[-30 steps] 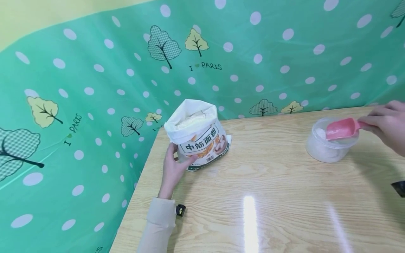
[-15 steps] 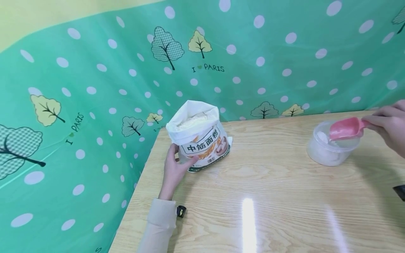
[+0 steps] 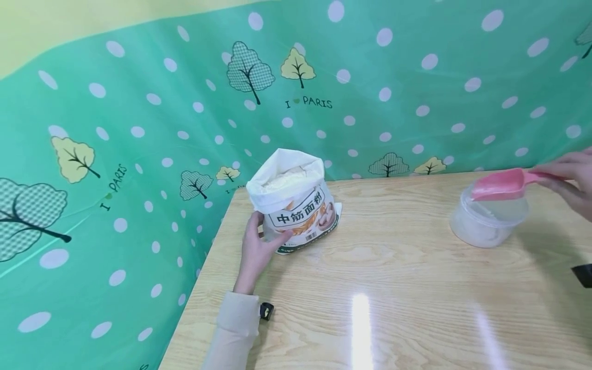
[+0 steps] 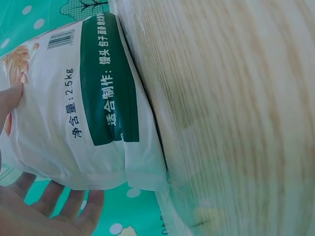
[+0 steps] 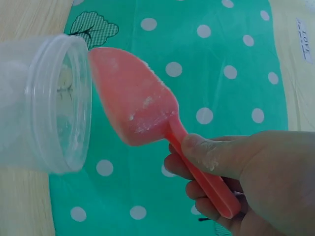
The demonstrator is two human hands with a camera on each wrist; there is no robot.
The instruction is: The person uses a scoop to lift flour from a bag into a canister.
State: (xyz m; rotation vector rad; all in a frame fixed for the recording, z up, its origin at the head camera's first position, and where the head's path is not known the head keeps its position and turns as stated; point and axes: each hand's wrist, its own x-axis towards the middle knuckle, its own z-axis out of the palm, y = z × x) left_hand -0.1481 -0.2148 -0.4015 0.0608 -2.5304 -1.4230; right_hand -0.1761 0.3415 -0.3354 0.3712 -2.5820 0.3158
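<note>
A white flour bag (image 3: 300,216) with its top folded open stands at the back left of the table, white flour (image 3: 287,179) showing in its mouth. My left hand (image 3: 256,249) holds its lower left side, thumb on the printed front and fingers around the side; the left wrist view shows that thumb (image 4: 10,101) on the bag. My right hand (image 5: 256,182) grips the handle of a pink scoop (image 5: 135,98) dusted with white powder. The scoop is held over the rim of a clear round plastic tub (image 3: 485,226), partly covering its opening from the head camera.
A wooden table (image 3: 393,288) carries both bag and tub. Behind and to the left hangs a green dotted cloth (image 3: 398,67) printed with trees, close behind the bag.
The scoop has risen slightly and turned over the tub. White powder seen earlier by its tip is no longer visible there. My left hand stays on the bag; the head view has shifted slightly.
</note>
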